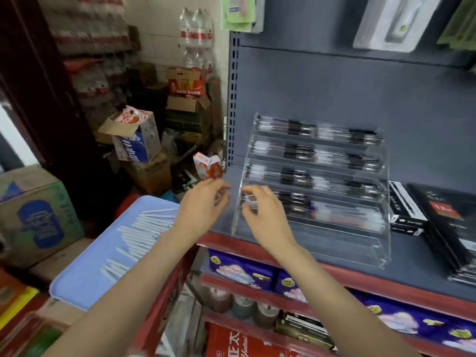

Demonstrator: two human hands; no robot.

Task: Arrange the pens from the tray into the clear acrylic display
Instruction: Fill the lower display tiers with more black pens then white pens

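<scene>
Left hand: you are holding your left hand (203, 202) just off the left edge of the clear acrylic display (316, 191), fingers curled inward. Something small and pale seems to be sitting at the fingertips, but the blur is keeping me from saying whether it is a pen.
Right hand: your right hand (260, 215) is hovering at the display's front-left corner, thumb and fingers pinching a small clear-looking piece; what it is, I cannot tell.
Pens: the loose pens (136, 238) are lying in a fanned row on the blue tray (77, 284), which is resting on boxes to the left of the shelf (412, 269), below and behind your left wrist.
Display: its upper tiers are already holding dark pens lying crosswise, long axes running left to right; the lowest front trough is looking unfilled.
Key relation: the tray is sitting on your left side, so your left hand is the nearer one for fetching. Any pen will likely need its long axis turned parallel to the shelf's front edge before it goes in.
</scene>
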